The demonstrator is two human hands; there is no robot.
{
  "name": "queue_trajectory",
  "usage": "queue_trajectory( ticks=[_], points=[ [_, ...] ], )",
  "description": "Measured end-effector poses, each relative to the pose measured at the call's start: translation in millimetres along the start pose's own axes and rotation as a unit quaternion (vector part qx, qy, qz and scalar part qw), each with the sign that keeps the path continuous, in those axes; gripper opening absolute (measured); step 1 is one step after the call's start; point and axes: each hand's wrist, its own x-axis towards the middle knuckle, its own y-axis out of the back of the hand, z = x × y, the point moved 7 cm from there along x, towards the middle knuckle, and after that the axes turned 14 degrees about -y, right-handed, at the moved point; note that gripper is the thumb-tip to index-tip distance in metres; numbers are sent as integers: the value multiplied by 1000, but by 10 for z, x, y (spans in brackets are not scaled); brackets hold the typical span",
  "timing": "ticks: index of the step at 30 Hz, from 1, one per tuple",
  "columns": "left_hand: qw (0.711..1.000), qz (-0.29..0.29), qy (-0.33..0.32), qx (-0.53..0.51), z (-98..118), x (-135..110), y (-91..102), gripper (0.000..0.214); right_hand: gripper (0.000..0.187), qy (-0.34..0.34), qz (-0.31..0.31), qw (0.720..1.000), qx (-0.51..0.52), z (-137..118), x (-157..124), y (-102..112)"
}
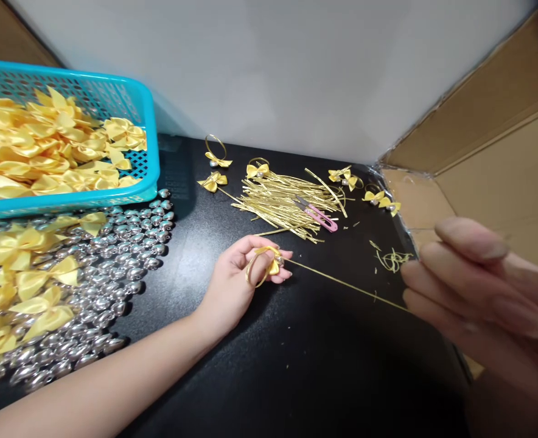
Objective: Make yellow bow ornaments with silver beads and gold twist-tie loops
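Observation:
Between the thumb and fingers of my left hand [241,264] is a yellow satin bow [273,266] with a silver bead on it and a loop of gold cord beside the thumb. From the bow a thin gold cord [342,281] runs taut to the right. My right hand [483,286], large and close to the camera, is closed on the far end of that cord. Beyond my left hand lies a heap of cut gold cords [287,204], with a pink-handled thread snipper [321,218] resting on it.
At the left, a turquoise basket [153,140] holds many yellow bows. Silver beads [109,292] and loose bows [45,280] spread before it. Several beaded bows [257,170] line the black table's back. Cord scraps [394,260] lie near cardboard [501,152] at right.

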Motion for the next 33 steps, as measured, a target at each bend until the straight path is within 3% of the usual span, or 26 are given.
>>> queue_trajectory(
  ticks=[3, 7, 11, 16, 22, 25, 28, 33],
  points=[
    [1000, 14, 5, -5, 3, 9, 4, 15, 9, -59, -134, 985, 91, 12, 31, -203],
    [1000, 22, 9, -5, 4, 19, 9, 16, 12, -56, -164, 979, 103, -27, 24, -247],
    [1000, 17, 10, -4, 4, 16, 6, 15, 9, -50, -133, 984, 107, -21, 47, -224],
    [999, -22, 14, -34, -7, 9, -33, 15, 6, -36, -31, 991, 129, -25, 173, -163],
    [999, -39, 15, -32, -8, 29, -38, 26, 10, -1, 33, 999, 42, -30, 318, -161],
    [998, -46, 23, -25, -20, 25, -44, 25, 5, 52, 59, 997, 3, 41, 368, -260],
    [998, -57, 24, -20, -32, 15, -54, 20, 3, 49, 74, 990, -112, 255, 442, -477],
    [997, -66, 29, -1, -64, 1, -51, 21, 6, 90, 86, 961, -249, 479, 514, -743]
  ],
)
